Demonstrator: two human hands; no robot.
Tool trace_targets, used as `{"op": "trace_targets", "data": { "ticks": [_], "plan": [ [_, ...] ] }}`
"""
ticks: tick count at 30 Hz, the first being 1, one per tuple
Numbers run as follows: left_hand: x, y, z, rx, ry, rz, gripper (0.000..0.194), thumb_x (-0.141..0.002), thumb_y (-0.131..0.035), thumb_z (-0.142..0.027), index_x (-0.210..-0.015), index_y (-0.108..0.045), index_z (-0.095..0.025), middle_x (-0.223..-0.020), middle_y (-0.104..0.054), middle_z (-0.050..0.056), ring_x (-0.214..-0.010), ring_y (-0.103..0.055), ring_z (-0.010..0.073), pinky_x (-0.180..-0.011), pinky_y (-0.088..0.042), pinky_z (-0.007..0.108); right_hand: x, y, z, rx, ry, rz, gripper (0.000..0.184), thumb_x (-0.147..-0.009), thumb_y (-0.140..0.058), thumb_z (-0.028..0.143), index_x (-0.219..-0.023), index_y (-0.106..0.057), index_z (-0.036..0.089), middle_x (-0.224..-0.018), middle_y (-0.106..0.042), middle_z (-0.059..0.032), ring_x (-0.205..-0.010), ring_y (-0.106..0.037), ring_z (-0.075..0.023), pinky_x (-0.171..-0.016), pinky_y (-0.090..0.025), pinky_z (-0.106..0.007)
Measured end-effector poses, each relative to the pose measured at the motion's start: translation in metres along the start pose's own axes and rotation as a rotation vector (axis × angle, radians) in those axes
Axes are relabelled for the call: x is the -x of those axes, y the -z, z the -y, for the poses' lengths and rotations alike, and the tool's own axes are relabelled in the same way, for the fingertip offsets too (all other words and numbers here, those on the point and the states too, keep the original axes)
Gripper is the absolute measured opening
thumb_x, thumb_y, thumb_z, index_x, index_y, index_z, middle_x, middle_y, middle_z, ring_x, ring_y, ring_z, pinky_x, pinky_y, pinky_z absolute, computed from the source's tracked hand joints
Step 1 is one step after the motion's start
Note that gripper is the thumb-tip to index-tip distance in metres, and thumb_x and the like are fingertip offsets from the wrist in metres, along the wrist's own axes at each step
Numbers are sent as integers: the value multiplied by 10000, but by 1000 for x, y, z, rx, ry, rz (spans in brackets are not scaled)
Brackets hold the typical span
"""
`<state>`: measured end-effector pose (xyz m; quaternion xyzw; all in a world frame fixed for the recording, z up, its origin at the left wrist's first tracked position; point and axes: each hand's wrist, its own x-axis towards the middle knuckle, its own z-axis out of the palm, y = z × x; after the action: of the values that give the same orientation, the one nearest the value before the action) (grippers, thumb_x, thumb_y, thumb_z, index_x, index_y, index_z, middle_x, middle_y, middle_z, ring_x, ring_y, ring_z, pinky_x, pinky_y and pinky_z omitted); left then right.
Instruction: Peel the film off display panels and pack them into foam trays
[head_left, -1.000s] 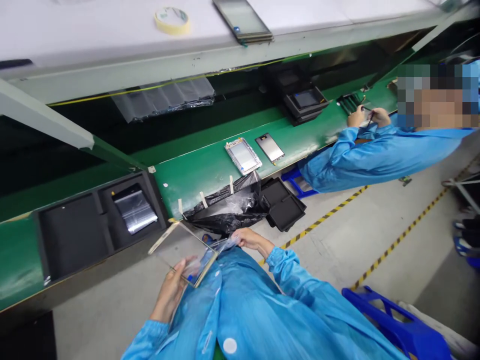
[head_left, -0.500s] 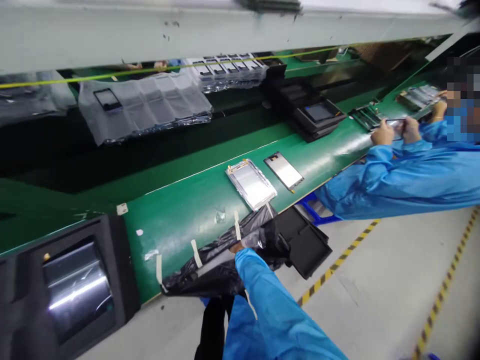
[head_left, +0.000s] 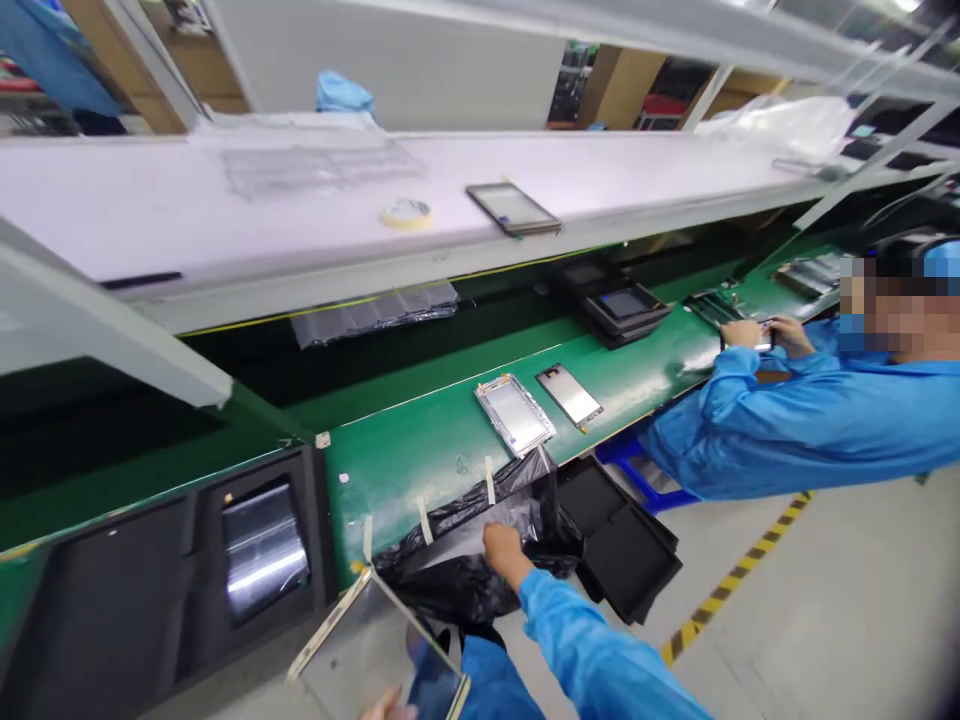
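My right hand (head_left: 502,548) reaches out over a black plastic bag (head_left: 465,570) taped to the edge of the green conveyor belt (head_left: 420,450). A sheet of transparent film (head_left: 457,535) lies across the bag by my fingers. At the bottom of the view, my left hand (head_left: 384,706) holds a gold-edged glass panel (head_left: 367,650) by its lower edge, with most of that hand out of frame. The hand's grip is only partly visible.
A silver-framed panel (head_left: 515,414) and a display panel (head_left: 569,395) lie on the belt. A co-worker's hands (head_left: 765,335) hold a small panel further along. A black foam tray (head_left: 255,560) sits at the belt's edge, and another (head_left: 619,535) hangs below it.
My right hand has moved from the panel at my body out to the black bag. The glass panel sits lower in the view, and the view has tilted up to show the white shelf.
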<state>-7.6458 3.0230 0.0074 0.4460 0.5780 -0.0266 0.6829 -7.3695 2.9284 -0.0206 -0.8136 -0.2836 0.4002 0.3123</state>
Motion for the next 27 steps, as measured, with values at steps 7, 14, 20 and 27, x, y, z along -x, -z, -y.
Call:
{"op": "trace_targets", "data": {
  "ticks": [7, 14, 20, 27],
  "plan": [
    [88, -42, -81, 40, -499, 298, 624, -680, -731, -743, -974, -803, -198, -871, -792, 137, -751, -732, 292, -748, -583, 419, 145, 21, 60, -527, 223, 10, 607, -888, -580, 576, -1406, -488, 275, -971, -703, -55, -817, -713, -215, -708, -548, -359],
    [123, -107, -150, 233, -682, 497, 673, -829, -689, -635, -1322, -634, -180, -1127, -751, 150, -892, -725, 255, -787, -551, 361, 145, 177, 119, -497, 441, -441, 660, -804, -679, 411, -1405, -480, 223, -735, -573, 39, -608, -555, -148, -602, -476, -308],
    [103, -138, -119, 265, -560, 247, 659, -619, -839, -659, -1067, -728, -187, -1007, -778, 137, -838, -740, 274, -761, -561, 372, 49, 412, 230, -186, 584, -743, 663, -804, -680, 309, -1410, -474, 138, -721, -617, 33, -623, -598, -149, -666, -517, -307],
    [73, -169, -65, 406, -467, -28, 668, -501, -848, -739, -942, -762, -245, -930, -798, 117, -791, -742, 286, -719, -565, 391, -71, 509, 338, 299, 389, -725, 452, -886, -706, 306, -1226, -588, 32, -960, -709, -156, -881, -681, -217, -867, -539, -372]
  ]
}}
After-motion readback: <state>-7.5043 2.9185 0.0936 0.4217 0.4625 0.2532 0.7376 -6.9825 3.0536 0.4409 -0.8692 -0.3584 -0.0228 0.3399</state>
